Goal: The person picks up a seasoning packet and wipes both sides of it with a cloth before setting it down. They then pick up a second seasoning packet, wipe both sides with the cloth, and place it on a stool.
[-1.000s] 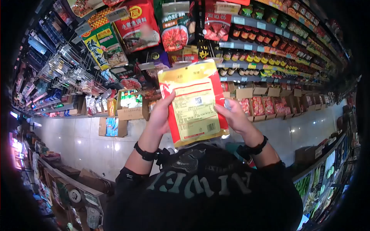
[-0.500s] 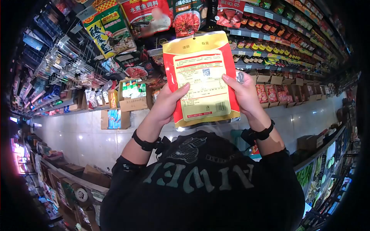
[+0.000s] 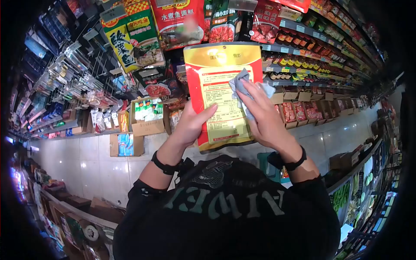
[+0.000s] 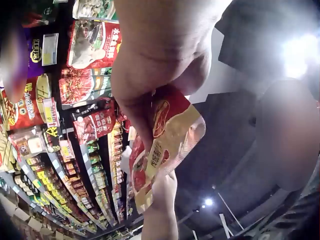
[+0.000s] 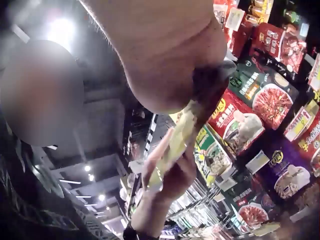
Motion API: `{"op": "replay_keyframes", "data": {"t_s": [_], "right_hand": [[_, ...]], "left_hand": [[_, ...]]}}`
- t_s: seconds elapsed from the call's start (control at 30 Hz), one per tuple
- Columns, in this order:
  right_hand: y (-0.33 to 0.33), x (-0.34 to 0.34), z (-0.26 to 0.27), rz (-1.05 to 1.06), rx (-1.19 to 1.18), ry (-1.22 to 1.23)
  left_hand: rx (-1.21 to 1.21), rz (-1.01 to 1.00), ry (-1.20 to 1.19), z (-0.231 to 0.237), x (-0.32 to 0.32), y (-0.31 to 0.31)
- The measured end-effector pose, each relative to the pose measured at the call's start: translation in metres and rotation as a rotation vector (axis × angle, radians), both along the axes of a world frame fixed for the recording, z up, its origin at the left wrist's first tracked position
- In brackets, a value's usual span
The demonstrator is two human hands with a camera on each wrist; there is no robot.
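A red and gold food pouch (image 3: 213, 89) is held up with its printed label side towards the head camera. My left hand (image 3: 193, 124) grips its left edge, thumb lying across the label and the other fingers hidden behind. Over the right half of the label, my right hand (image 3: 265, 116) holds a crumpled grey cloth (image 3: 241, 82) against the pouch. Cloth shows on both sides of its fingers. In the left wrist view the pouch (image 4: 176, 132) appears nearly edge-on below the left hand.
Seasoning pouches (image 3: 181, 24) hang on the rack just beyond the held pouch. Shelves of jars (image 3: 299, 41) run to the right. Cardboard boxes (image 3: 149, 127) of packets line the floor under the racks, and another shelf (image 3: 359, 173) stands behind at right.
The right hand has left the pouch's right edge and moved onto the label, bringing the grey cloth across its front. The left hand keeps its grip on the left edge.
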State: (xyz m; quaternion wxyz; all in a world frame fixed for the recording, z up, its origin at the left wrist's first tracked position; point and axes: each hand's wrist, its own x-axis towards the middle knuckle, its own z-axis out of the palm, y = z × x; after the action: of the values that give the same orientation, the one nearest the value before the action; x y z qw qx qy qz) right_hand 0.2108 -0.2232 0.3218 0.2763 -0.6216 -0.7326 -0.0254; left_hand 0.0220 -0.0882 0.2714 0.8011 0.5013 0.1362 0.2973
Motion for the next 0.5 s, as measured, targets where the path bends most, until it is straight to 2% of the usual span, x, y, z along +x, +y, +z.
{"op": "replay_keyframes", "data": {"t_s": [0.1,0.2,0.27,0.33,0.37,0.5], "right_hand": [[0.006,0.006,-0.020,-0.137,0.013,0.370],[0.010,-0.017,-0.024,-0.062,0.061,0.157],[0.011,-0.037,-0.028,0.181,-0.005,0.147],[0.010,-0.053,-0.035,0.295,-0.010,0.101],[0.011,-0.049,-0.034,0.220,-0.010,0.087],[0.019,-0.015,-0.027,-0.038,0.041,0.067]], "left_hand": [[-0.030,0.001,-0.026,0.003,-0.011,0.004],[-0.029,0.012,0.001,-0.003,-0.014,0.010],[-0.010,0.020,0.024,-0.014,-0.011,0.011],[-0.051,0.020,0.023,-0.035,-0.009,0.018],[0.001,0.039,0.086,-0.024,-0.009,0.012],[0.002,0.082,0.094,-0.004,0.004,-0.005]]}}
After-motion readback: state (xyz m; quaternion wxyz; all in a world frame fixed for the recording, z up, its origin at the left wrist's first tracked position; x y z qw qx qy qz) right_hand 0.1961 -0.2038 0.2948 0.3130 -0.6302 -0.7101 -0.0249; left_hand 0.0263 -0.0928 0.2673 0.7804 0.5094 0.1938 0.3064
